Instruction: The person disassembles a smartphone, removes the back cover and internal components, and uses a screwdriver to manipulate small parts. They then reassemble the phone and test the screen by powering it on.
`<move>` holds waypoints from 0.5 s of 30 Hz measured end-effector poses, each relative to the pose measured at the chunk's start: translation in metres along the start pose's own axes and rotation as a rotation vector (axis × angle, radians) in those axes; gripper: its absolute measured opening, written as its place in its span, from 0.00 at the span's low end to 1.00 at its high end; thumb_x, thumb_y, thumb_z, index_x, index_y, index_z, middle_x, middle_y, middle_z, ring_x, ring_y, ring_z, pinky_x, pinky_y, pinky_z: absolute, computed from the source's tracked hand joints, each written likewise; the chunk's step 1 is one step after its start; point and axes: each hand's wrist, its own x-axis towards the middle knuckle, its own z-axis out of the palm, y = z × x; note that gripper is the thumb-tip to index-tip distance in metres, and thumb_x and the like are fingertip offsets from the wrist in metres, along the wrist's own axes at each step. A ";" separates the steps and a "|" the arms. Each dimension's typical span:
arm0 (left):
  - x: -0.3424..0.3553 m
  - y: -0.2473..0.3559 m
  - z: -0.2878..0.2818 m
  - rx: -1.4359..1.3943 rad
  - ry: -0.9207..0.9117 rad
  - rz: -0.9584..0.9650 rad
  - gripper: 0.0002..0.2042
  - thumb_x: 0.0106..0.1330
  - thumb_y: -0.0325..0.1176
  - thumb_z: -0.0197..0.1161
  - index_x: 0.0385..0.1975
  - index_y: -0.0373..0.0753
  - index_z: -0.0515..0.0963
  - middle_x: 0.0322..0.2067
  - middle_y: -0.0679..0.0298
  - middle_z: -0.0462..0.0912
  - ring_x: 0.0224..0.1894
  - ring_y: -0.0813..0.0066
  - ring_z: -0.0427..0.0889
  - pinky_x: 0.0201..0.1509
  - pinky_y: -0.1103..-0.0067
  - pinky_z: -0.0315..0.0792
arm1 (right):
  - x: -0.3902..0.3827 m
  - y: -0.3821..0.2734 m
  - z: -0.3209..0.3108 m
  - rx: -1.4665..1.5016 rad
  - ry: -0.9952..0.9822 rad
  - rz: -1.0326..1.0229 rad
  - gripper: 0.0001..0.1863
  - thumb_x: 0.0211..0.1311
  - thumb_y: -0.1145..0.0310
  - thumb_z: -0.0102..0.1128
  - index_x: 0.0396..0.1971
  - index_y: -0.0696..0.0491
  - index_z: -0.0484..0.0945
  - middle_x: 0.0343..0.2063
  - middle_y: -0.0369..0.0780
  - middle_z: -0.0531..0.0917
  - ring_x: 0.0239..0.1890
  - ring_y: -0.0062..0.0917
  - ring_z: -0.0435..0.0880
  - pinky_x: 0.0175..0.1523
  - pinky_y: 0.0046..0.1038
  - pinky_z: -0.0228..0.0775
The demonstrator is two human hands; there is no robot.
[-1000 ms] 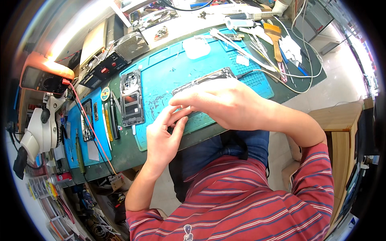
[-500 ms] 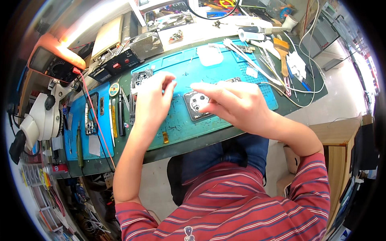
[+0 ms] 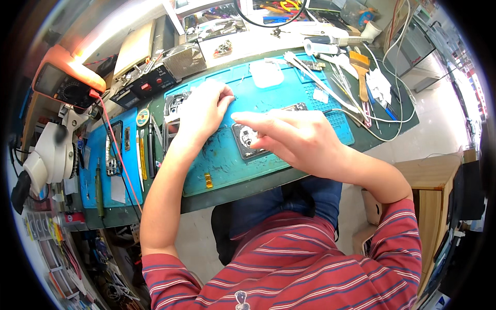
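My left hand (image 3: 209, 108) is over the blue work mat (image 3: 222, 173), its fingers curled and thumb close to the forefinger near a small dark speck. Whatever lies between those fingertips is hidden. Under that wrist a dark phone frame (image 3: 175, 102) shows in part. My right hand (image 3: 297, 135) hovers above a second dark phone housing (image 3: 244, 138) with white and black parts inside. Its forefinger stretches left and the thumb stands apart below, with nothing visible between them. The hand covers much of that housing.
An orange multimeter (image 3: 64, 80) stands at the left, its red lead crossing a smaller blue mat. A screwdriver (image 3: 151, 150) and thin tools lie beside it. A white translucent tray (image 3: 266, 74) sits at the back. A brush (image 3: 360, 67), cables and tweezers crowd the right.
My left hand has shifted slightly up and right, its fingers curling down to the mat. The right hand stays over the housing, nearly the same. The whole view has shifted slightly left.
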 end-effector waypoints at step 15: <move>-0.007 0.001 0.004 0.140 0.026 0.066 0.06 0.68 0.33 0.65 0.40 0.40 0.79 0.39 0.55 0.81 0.45 0.51 0.80 0.50 0.64 0.75 | 0.003 -0.003 0.004 0.005 0.006 0.009 0.28 0.62 0.77 0.68 0.64 0.50 0.78 0.33 0.39 0.87 0.35 0.29 0.89 0.38 0.29 0.82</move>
